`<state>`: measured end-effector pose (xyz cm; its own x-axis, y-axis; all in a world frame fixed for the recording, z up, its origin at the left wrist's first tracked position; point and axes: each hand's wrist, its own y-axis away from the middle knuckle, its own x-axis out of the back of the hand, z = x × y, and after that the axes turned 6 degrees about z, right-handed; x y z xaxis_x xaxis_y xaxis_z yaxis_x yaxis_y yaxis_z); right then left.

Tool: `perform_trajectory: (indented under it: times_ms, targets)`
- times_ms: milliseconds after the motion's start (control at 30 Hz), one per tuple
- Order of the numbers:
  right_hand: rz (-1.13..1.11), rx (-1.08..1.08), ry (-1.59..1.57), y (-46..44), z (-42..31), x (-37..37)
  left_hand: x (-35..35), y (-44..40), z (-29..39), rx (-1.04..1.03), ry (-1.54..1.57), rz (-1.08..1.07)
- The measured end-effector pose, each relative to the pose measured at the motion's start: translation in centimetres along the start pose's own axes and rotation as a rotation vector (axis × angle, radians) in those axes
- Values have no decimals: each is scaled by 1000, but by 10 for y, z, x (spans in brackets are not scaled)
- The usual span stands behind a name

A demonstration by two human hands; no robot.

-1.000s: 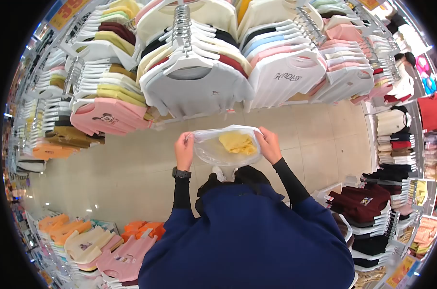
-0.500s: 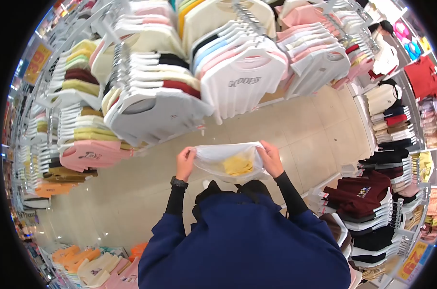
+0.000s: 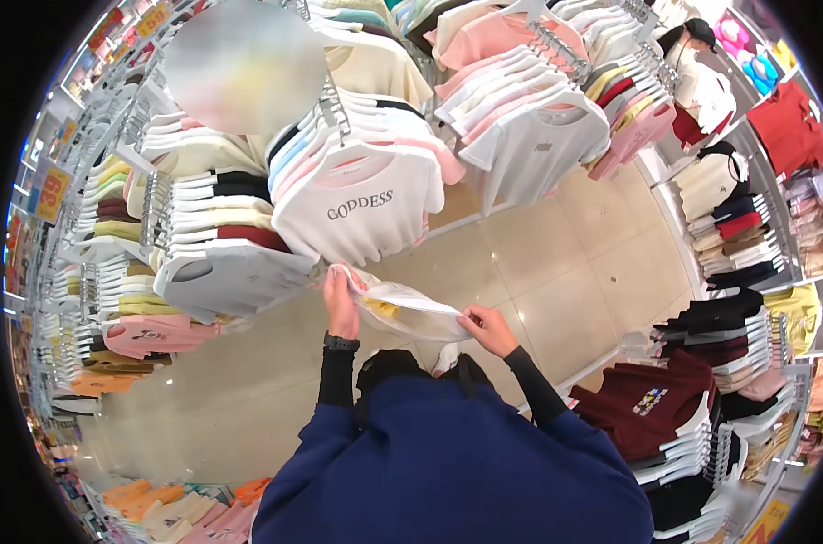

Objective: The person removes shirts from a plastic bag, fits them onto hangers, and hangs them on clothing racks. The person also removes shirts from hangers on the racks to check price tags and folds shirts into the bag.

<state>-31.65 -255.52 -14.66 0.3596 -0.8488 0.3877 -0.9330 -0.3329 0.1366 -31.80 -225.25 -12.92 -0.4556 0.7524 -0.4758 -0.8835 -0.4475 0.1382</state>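
Pale tiled floor [image 3: 556, 263] spreads out around the person, whose navy top [image 3: 457, 453] fills six o'clock. Ahead at eleven o'clock hangs a white shirt [image 3: 357, 213] lettered GODDESS, with a grey shirt [image 3: 239, 279] near ten and a maroon shirt [image 3: 652, 403] at four, all on hangers. In the middle, above the floor, is a see-through plastic bag [image 3: 420, 319], stretched between two hands. The left hand [image 3: 340, 304], at its nine o'clock end, pinches the edge between thumb and fingers; the right hand [image 3: 490, 331], near three, pinches the opposite end. A bit of yellow cloth [image 3: 381, 308] shows through close to the left hand; glare makes its folds hard to read. The step in hand looks like handling the bag by its edge; moving on calls for a steady pinch at both ends.
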Motion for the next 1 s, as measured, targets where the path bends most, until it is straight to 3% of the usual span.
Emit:
perform_trajectory:
  times_ms: [267, 433, 567, 667, 800, 900, 1000]
  targets:
    - [199, -6, -202, -28, 29, 32, -50, -23, -2, -21, -188, 80]
    - [164, 28, -234, -38, 23, 29, -41, -21, 8, -76, -124, 145]
    - [8, -43, -282, -46, 28, 7, -1, -7, 20, -104, -118, 247]
    - [-118, -21, -279, -53, 23, -30, 48, 10, 39, -133, -193, 320]
    - [-373, 95, -6, -60, 4, -101, 124, 53, 69, -157, 61, 558]
    - [-607, 266, 157, -45, -61, -189, 222, 101, 88, -167, 318, 715]
    - [-635, 333, 199, -37, -77, -278, 301, 147, 115, -84, 407, 788]
